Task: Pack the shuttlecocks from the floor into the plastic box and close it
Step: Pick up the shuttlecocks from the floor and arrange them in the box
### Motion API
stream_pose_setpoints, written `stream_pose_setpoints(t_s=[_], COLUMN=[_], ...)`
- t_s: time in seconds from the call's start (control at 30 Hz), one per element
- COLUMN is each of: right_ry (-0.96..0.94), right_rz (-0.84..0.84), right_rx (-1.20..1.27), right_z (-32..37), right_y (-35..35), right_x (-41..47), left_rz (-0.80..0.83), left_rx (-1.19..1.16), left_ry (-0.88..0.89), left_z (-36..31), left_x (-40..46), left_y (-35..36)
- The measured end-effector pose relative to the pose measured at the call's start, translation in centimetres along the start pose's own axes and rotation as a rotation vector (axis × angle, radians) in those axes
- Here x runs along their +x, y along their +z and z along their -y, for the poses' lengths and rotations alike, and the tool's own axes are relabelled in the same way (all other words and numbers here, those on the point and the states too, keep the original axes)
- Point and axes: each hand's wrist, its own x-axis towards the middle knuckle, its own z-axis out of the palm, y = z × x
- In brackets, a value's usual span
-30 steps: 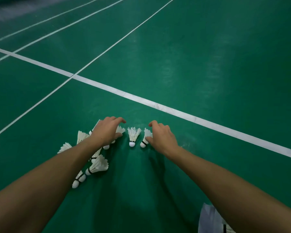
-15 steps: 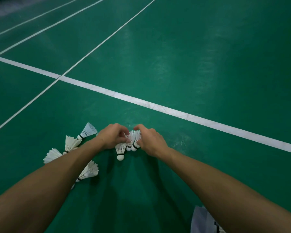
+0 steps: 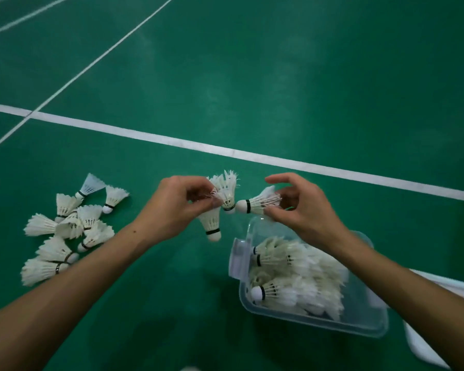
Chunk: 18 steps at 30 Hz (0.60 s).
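Pinching feathers, not corks, my left hand [image 3: 176, 210] holds two shuttlecocks [image 3: 220, 207] bunched by their skirts, I judge so several travel together; my right hand [image 3: 298, 207] nips one more shuttlecock [image 3: 257, 203] just above the plastic box [image 3: 359, 324], which sits open and half full beside me; a loose pile [image 3: 67, 226] waits on the floor [image 3: 279, 76] at left.

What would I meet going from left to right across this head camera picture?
Pile of shuttlecocks on the floor → left hand holding shuttlecocks → right hand pinching one shuttlecock → white lid.
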Motion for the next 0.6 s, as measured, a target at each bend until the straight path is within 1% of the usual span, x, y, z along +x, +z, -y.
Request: stream_pose_setpoints(t_s=[0.13, 0.23, 0.3, 0.4, 0.5, 0.6], right_ry=[0.129, 0.203, 0.249, 0.268, 0.251, 0.250], right_rz=[-0.079, -0.074, -0.038, 0.004, -0.006, -0.013], right_rx=[-0.008, 0.020, 0.014, 0.013, 0.012, -0.019], right_z=[-0.4, -0.8, -1.3, -2.1, -2.2, -2.7], right_y=[-3.4, -4.4, -3.8, -1.5, 1.1, 3.1], right_x=[-7.3, -11.4, -13.1, -14.1, -13.7, -12.8], left_rz=[-0.017, -0.057, -0.079, -0.095, -0.129, -0.140], left_rx=[-0.054, -0.095, -0.100, -0.113, -0.130, -0.088], left_ry=[0.045, 0.030, 0.014, -0.007, -0.028, -0.043], left_z=[-4.4, -5.8, -5.9, -5.5, -5.0, -4.2], left_x=[-2.9, -4.5, -5.2, -5.7, -6.2, -6.6], left_y=[2.8, 4.2, 5.0, 5.9, 6.4, 6.4])
